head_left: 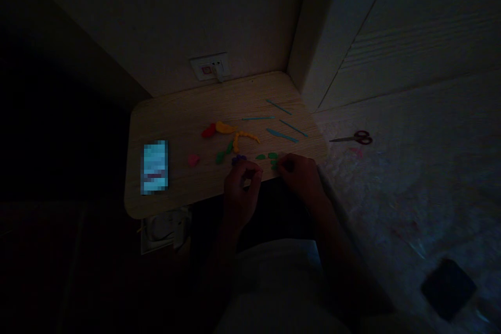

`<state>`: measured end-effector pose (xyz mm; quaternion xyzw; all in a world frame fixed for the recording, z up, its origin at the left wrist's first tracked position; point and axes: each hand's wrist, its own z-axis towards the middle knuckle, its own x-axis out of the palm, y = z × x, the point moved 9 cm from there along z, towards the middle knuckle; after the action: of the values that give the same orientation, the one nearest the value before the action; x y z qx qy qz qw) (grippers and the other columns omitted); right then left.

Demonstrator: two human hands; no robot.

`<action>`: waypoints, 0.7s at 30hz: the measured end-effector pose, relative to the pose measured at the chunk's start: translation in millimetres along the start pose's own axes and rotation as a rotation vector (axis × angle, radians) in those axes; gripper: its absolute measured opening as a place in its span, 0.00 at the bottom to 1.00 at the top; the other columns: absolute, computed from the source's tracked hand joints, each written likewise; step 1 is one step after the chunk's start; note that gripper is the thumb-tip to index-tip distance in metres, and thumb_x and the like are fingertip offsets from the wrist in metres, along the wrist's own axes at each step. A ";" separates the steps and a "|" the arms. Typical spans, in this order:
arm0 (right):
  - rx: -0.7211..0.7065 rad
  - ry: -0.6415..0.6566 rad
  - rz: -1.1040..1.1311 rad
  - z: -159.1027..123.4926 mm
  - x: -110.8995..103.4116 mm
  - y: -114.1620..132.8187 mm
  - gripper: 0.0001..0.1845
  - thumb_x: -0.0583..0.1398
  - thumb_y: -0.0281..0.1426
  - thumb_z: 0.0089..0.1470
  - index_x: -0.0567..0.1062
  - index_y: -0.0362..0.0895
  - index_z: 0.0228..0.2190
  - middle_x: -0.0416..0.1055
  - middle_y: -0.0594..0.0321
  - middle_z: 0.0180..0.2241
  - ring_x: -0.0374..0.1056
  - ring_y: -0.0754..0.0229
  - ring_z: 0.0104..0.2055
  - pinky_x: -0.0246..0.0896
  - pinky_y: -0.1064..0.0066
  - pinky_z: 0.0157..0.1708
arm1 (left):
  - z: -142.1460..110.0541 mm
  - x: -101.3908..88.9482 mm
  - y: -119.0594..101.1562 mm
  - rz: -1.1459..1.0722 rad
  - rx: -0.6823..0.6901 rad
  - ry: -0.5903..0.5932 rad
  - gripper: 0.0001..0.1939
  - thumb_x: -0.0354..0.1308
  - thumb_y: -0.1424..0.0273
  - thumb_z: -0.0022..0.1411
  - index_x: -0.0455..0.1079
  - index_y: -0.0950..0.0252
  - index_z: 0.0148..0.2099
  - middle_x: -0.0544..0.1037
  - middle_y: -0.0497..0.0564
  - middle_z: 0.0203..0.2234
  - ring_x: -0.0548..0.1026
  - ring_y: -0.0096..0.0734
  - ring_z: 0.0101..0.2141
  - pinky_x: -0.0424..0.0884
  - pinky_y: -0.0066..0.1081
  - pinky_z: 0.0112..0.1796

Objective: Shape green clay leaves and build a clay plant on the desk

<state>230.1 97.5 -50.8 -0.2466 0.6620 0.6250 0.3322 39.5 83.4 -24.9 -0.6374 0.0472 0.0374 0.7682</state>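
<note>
My left hand [241, 193] is at the table's front edge, thumb and fingertips pinched together; whatever is between them is too small and dark to make out. Just behind it lies a purple modelling clay piece [239, 158]. My right hand [303, 175] has its fingers curled and closed beside small green clay pieces [273, 156], partly covering them. Whether it holds one is hidden. Farther back are a red clay lump [209, 130], an orange clay piece [225, 128] and a thin yellow-orange clay strand [246, 134]. A darker green clay piece [219, 157] and a pink lump [193, 159] lie to the left.
Several blue modelling tools [282, 135] lie at the right of the wooden table [172, 115]. A lit phone [154, 167] rests on the left. Scissors [354, 138] sit off the table's right side. A wall socket [211, 67] is behind. The room is dim.
</note>
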 end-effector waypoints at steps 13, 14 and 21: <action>-0.009 0.025 0.054 2.2 -0.5 -7.1 0.07 0.66 0.25 0.57 0.86 0.46 0.33 0.86 0.55 0.36 0.81 0.50 0.37 0.70 0.63 0.40 | 20.4 -63.4 -8.2 0.237 0.113 -0.260 0.04 0.60 0.68 0.66 0.74 0.61 0.38 0.79 0.49 0.31 0.77 0.34 0.34 0.74 0.33 0.38; -0.007 0.019 0.071 1.8 -1.7 -7.8 0.06 0.66 0.27 0.57 0.86 0.46 0.33 0.86 0.55 0.36 0.81 0.50 0.37 0.70 0.63 0.40 | 23.8 -71.1 -10.2 0.352 0.149 -0.289 0.04 0.59 0.68 0.65 0.74 0.61 0.38 0.78 0.49 0.31 0.76 0.35 0.34 0.74 0.35 0.39; -0.058 -0.120 0.176 -4.5 -27.9 0.5 0.09 0.64 0.34 0.60 0.85 0.44 0.34 0.84 0.57 0.32 0.77 0.54 0.31 0.67 0.65 0.34 | 49.6 -96.5 1.9 1.056 0.030 -0.246 0.09 0.64 0.64 0.63 0.81 0.61 0.43 0.76 0.65 0.50 0.72 0.63 0.51 0.68 0.59 0.54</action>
<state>247.4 90.6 -29.6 -0.1593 0.6417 0.6841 0.3079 -55.3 132.7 -6.1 -0.5068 0.2713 0.4921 0.6538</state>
